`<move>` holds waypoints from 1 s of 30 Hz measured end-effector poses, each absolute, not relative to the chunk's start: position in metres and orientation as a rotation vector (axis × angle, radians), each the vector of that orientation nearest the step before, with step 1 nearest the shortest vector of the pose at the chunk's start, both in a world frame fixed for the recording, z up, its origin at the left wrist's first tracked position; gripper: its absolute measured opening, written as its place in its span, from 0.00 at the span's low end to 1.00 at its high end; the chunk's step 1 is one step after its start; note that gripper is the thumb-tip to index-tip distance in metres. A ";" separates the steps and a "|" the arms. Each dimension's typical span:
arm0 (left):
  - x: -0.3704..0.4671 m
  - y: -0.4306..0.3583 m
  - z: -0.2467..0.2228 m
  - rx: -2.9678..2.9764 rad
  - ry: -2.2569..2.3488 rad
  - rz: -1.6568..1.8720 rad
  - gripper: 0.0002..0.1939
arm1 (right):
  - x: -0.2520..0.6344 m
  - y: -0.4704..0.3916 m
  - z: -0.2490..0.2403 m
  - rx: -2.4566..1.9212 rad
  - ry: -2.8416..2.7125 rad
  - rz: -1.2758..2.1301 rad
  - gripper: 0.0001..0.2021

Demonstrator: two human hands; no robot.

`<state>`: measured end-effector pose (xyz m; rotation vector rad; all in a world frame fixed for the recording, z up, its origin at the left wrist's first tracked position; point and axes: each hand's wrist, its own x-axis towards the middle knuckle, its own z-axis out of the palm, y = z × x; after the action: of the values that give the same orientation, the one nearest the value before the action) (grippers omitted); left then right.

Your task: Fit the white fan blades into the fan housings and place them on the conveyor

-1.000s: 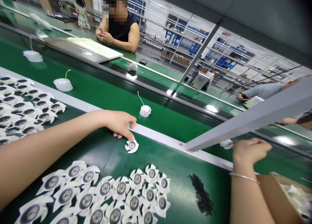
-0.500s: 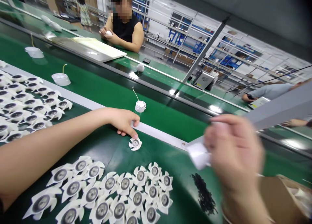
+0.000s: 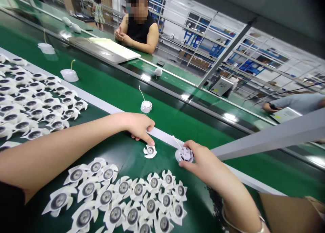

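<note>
My left hand (image 3: 139,125) lies over the edge of the pale rail, its fingers curled. At its thumb tip is a small white fan impeller (image 3: 150,151) with a grey hub, gripped at a blade as far as I can see. To the right, my right hand (image 3: 196,157) grips a round white fan housing (image 3: 184,154) between thumb and fingers. The housing's spoked face shows, and a thin white wire sticks up from it. Just below both hands, several more white impellers (image 3: 132,215) lie on the green table, hubs up.
Another wired housing (image 3: 146,106) stands on the green belt (image 3: 109,94) beyond the rail (image 3: 162,135). A large group of impellers (image 3: 38,94) covers the left side. Dark small pieces (image 3: 215,201) and a cardboard box (image 3: 281,211) are at right. A co-worker (image 3: 141,26) sits across.
My right hand has come down and left with the housing, close to the impeller. My left hand stays at the impeller. The view has shifted slightly. The co-worker's hands have moved together.
</note>
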<state>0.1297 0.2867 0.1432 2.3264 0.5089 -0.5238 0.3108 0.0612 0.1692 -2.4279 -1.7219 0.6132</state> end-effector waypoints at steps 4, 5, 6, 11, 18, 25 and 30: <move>0.130 0.284 0.144 2.384 0.520 -0.499 0.32 | 0.296 0.071 0.161 -2.080 -1.783 0.392 0.18; 0.130 0.287 0.144 2.331 0.493 -0.496 0.33 | 0.290 0.073 0.159 -1.975 -1.814 0.360 0.20; 0.129 0.290 0.143 2.255 0.458 -0.488 0.34 | 0.283 0.074 0.157 -1.884 -1.838 0.339 0.21; 0.125 0.308 0.142 1.985 0.295 -0.460 0.38 | 0.254 0.077 0.145 -1.648 -1.922 0.269 0.13; 0.126 0.304 0.146 2.115 0.271 -0.503 0.37 | 0.249 0.083 0.127 -1.758 -2.155 0.117 0.11; 0.128 0.303 0.148 2.050 0.357 -0.564 0.38 | 0.244 0.089 0.125 -1.812 -2.054 0.187 0.09; 0.127 0.303 0.146 2.046 0.360 -0.544 0.39 | 0.243 0.086 0.128 -1.853 -2.068 0.165 0.08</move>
<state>0.1272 0.3033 0.1457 2.0459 0.3602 -0.5441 0.2425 0.0862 0.1282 -1.8525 -2.0678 0.1655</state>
